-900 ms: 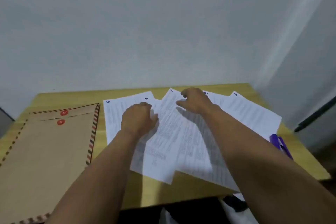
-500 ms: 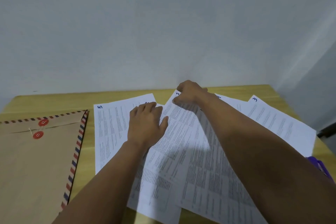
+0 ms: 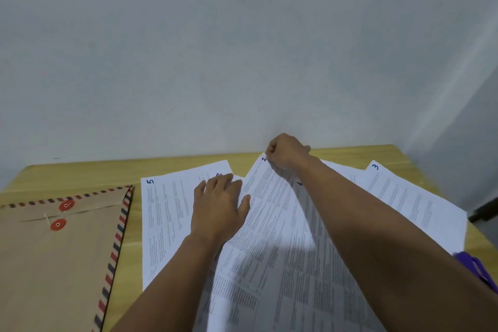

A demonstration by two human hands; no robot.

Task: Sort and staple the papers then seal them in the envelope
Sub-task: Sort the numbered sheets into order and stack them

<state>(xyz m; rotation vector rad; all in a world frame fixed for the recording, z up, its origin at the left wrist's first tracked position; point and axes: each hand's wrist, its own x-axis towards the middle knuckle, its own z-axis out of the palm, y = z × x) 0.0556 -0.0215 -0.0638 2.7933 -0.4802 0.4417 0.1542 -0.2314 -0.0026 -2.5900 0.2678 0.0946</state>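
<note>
Several printed papers (image 3: 283, 250) fan across the wooden table (image 3: 80, 175), handwritten "5" and "3" legible. Left hand (image 3: 218, 210) presses flat, fingers together; right hand (image 3: 285, 152) pinches a top corner. Brown string-tie envelope (image 3: 54, 264) lies left.

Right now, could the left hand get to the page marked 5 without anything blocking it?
Probably yes. The left hand lies flat on the papers right beside the page marked 5, which sits uncovered at the left of the spread. The right hand is busy at the far corner of another sheet, clear of that path.
</note>
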